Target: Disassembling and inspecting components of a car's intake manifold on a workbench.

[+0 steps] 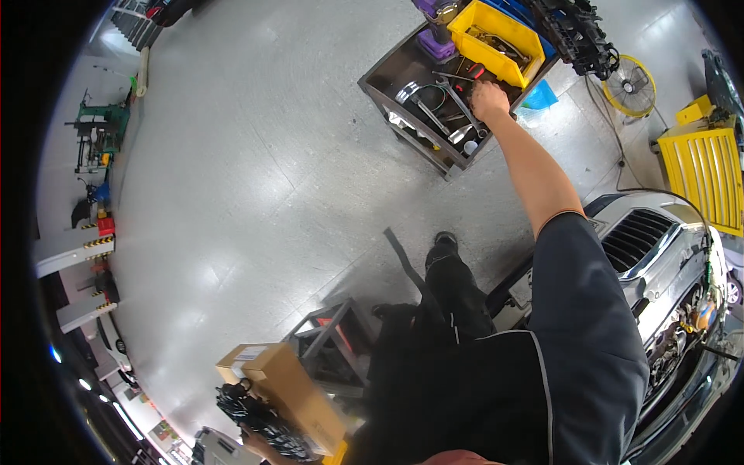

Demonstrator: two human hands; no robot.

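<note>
My right arm stretches forward to a dark tool cart, and my right hand (490,101) is down among the tools on its top. The fingers look curled downward; what they hold, if anything, is hidden. Just left of them lies a long wrench (467,111), and a red-and-black handle (476,71) is at the fingertips. More metal tools (431,113) and a shiny metal ring (406,93) lie further left. At the lower left, what appears to be my left hand (254,440) touches a black, glossy ribbed part (260,418); its fingers are mostly hidden.
The cart (375,80) also carries a yellow bin (484,15) with metal pieces and a purple-and-black power tool (436,43). A car (659,248) with exposed front parts stands right, near a yellow fan (629,87) and drawer cabinet (701,174). A cardboard box (291,387) sits lower left.
</note>
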